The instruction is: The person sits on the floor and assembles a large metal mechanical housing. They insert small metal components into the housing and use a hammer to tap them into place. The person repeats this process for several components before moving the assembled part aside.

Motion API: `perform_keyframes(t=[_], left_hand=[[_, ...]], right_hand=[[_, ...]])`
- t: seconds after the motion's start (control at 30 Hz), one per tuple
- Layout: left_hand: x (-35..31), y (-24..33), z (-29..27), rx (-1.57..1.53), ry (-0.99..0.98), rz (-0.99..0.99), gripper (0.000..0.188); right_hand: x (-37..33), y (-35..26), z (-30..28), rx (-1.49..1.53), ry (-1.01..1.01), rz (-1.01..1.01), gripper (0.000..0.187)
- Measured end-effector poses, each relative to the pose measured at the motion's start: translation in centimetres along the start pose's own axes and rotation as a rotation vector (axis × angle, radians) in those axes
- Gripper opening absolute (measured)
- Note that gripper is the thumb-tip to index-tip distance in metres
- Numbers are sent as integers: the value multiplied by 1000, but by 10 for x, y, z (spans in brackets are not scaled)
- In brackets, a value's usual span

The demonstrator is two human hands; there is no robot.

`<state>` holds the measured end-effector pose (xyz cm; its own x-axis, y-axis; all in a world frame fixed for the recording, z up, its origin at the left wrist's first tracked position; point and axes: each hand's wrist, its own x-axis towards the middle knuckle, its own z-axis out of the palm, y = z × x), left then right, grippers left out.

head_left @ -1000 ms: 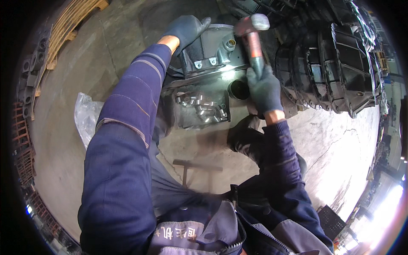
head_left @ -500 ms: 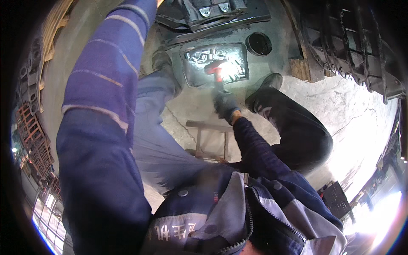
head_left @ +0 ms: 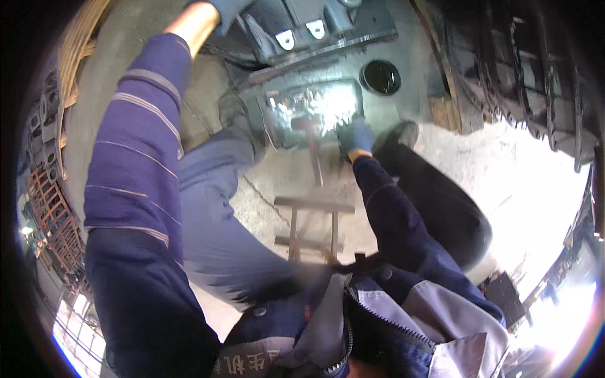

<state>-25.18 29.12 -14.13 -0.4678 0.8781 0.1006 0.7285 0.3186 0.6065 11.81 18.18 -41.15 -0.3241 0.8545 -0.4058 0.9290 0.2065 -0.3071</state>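
Observation:
My right hand [head_left: 356, 137], in a blue glove, is over the near right corner of a shallow metal tray [head_left: 269, 129]. Its fingers are among small shiny metal pieces [head_left: 287, 107], smeared by motion and glare. Left of this hand, a hammer [head_left: 316, 160] lies apart from it, its reddish head over the tray's near edge and its handle pointing toward me. At the top edge, my gloved left hand [head_left: 230, 11] is beside a large dark metal assembly [head_left: 271, 28] with two pale lugs. The frame cuts that hand off, so its fingers are hidden.
A round black container [head_left: 380, 77] of dark liquid stands right of the tray. A low metal stool frame [head_left: 314, 203] is between my legs. Dark ribbed metal parts [head_left: 526, 69] are stacked on wooden blocks [head_left: 444, 113] at the right. Racks [head_left: 53, 201] line the left.
My right hand has let go of the hammer and moved right to the metal pieces. The hammer now lies at the tray's near edge. My left hand has come partly into view.

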Motion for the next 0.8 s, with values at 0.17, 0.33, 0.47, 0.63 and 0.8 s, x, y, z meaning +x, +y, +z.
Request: perform_keyframes(t=[0.17,0.33,0.47,0.63,0.8], left_hand=[[4,1,-7,249,-80,54,72],[1,6,-14,156,-189,-6,74],[-4,11,-16,170,-183,-8,74],[-2,11,-18,186,-228,-27,73],[-4,17,-22,197,-214,-51,72]], right_hand=[[19,5,4,111,-147,-6,40],[33,6,-33,708,-184,247,30],[38,-30,-132,1196,128,-63,21],[65,-105,-278,1095,77,-303,31],[97,-161,-341,500,81,-481,41]])
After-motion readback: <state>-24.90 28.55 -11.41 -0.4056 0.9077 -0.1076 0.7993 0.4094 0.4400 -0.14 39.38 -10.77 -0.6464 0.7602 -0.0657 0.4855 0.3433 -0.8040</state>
